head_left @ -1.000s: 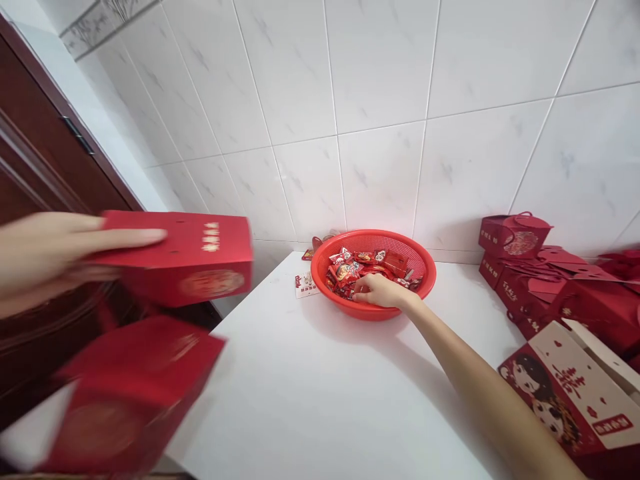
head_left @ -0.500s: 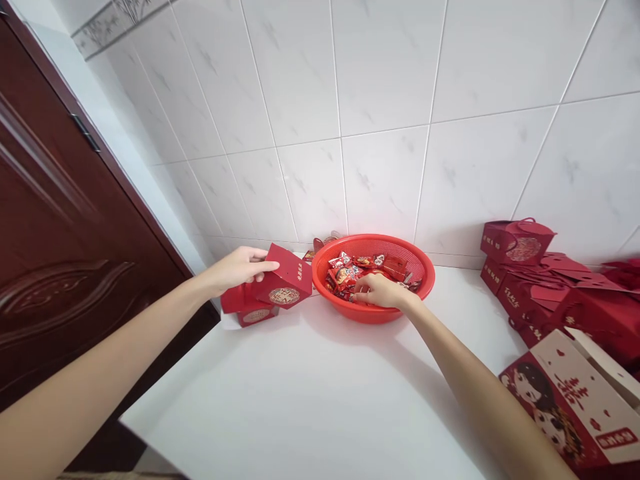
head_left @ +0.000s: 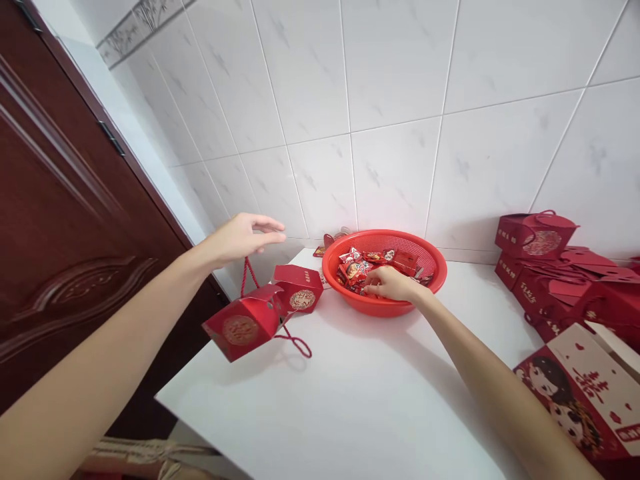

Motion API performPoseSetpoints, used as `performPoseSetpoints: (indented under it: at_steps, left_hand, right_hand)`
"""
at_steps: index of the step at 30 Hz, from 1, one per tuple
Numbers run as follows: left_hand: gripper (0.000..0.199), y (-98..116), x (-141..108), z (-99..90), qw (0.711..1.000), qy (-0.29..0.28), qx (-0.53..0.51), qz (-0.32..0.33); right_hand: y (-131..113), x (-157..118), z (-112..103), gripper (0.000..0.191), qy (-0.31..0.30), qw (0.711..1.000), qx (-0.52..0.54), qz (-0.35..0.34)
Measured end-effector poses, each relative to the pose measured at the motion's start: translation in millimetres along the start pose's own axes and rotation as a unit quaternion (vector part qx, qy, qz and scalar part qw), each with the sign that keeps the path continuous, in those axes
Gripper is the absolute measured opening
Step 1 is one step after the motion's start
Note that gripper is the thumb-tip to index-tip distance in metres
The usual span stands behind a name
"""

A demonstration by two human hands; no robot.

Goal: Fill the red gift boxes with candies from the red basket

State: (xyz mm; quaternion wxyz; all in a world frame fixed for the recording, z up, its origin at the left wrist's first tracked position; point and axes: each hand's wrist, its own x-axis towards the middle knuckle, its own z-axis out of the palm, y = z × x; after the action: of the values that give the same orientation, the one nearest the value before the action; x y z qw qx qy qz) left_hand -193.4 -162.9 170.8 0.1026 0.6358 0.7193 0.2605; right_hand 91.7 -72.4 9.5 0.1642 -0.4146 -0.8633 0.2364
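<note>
My left hand [head_left: 253, 237] hovers above two red gift boxes at the left of the white table, fingers stretched out and thumb apart. Right below it, a tilted red gift box [head_left: 241, 328] with a gold round emblem leans at the table's left edge. Its twisted red cord rises to the underside of my hand; whether it is hooked there I cannot tell. Touching it behind stands a second red gift box [head_left: 303, 288]. My right hand [head_left: 393, 283] reaches into a red plastic basket [head_left: 385, 308], fingers curled among wrapped candies [head_left: 356, 269]. What the fingertips grip is hidden.
On the right, red gift boxes [head_left: 537, 237] are stacked on the table [head_left: 350, 393]. A larger cream and red carton [head_left: 585, 383] with cartoon figures sits in front of them. Tiled wall [head_left: 395, 173] runs behind; a dark wooden door [head_left: 75, 220] is on the left.
My left hand has let go of one gift box and risen, which now stands on the table. The other box has tipped toward the left edge. My right hand remains in the basket.
</note>
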Motion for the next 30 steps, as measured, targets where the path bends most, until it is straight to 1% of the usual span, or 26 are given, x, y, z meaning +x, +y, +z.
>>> performPoseSetpoints:
  at_steps: [2, 4, 6, 7, 8, 10, 12, 13, 16, 18, 20, 22, 25, 28, 30]
  left_hand:
    - [0.047, 9.8, -3.7, 1.1, 0.998, -0.039, -0.049, 0.003]
    - [0.044, 22.0, -9.9, 6.8, 0.993, -0.074, -0.088, 0.016]
    - [0.037, 35.7, -17.6, 14.8, 0.987, -0.092, -0.12, 0.047]
    - [0.033, 42.3, -21.5, 18.9, 0.984, -0.096, -0.137, 0.067]
    - [0.029, 48.5, -25.1, 22.8, 0.979, -0.098, -0.157, 0.089]
    - [0.025, 58.2, -30.9, 29.7, 0.965, -0.1, -0.205, 0.131]
    - [0.024, 63.3, -34.3, 36.0, 0.947, -0.099, -0.257, 0.167]
    - [0.024, 63.9, -35.1, 39.4, 0.937, -0.099, -0.281, 0.182]
    - [0.024, 59.7, -34.9, 52.6, 0.909, -0.102, -0.34, 0.219]
    - [0.024, 54.2, -34.6, 63.1, 0.892, -0.107, -0.375, 0.228]
    - [0.025, 49.3, -35.8, 72.4, 0.874, -0.111, -0.414, 0.228]
    - [0.024, 46.8, -39.4, 77.9, 0.856, -0.121, -0.448, 0.23]
    - [0.021, 48.4, -48.2, 76.2, 0.827, -0.147, -0.482, 0.249]
    - [0.018, 52.6, -57.6, 66.5, 0.79, -0.178, -0.509, 0.291]
    - [0.017, 54.1, -62.5, 60.3, 0.765, -0.2, -0.523, 0.319]
  right_hand:
    - [-1.0, 0.5, -0.7, 0.014, 0.016, 1.0, 0.018, -0.008]
    - [-5.3, 0.0, -2.1, 0.017, 0.07, 0.996, 0.046, -0.027]
    - [-13.4, -2.9, -4.4, 0.018, 0.125, 0.987, 0.088, -0.054]
    - [-18.7, -5.5, -5.9, 0.018, 0.138, 0.982, 0.112, -0.069]
    - [-24.5, -8.8, -7.5, 0.019, 0.138, 0.978, 0.133, -0.087]
    - [-36.4, -17.1, -11.0, 0.023, 0.112, 0.973, 0.163, -0.123]
    - [-46.5, -26.2, -14.6, 0.025, 0.079, 0.972, 0.164, -0.15]
    - [-50.3, -30.5, -16.2, 0.026, 0.068, 0.974, 0.151, -0.153]
    - [-57.6, -40.0, -18.6, 0.026, 0.063, 0.988, 0.085, -0.114]
    - [-60.7, -43.7, -17.3, 0.026, 0.058, 0.994, 0.046, -0.085]
    - [-64.2, -46.1, -13.5, 0.021, 0.039, 0.996, 0.024, -0.079]
    - [-68.1, -48.3, -8.6, 0.014, 0.031, 0.997, 0.01, -0.075]
    - [-72.7, -52.5, -3.5, 0.006, 0.037, 0.997, 0.015, -0.068]
    - [-74.3, -57.4, -2.8, 0.012, 0.021, 0.994, 0.083, -0.067]
    - [-74.5, -59.6, -2.6, 0.013, -0.001, 0.989, 0.139, -0.047]
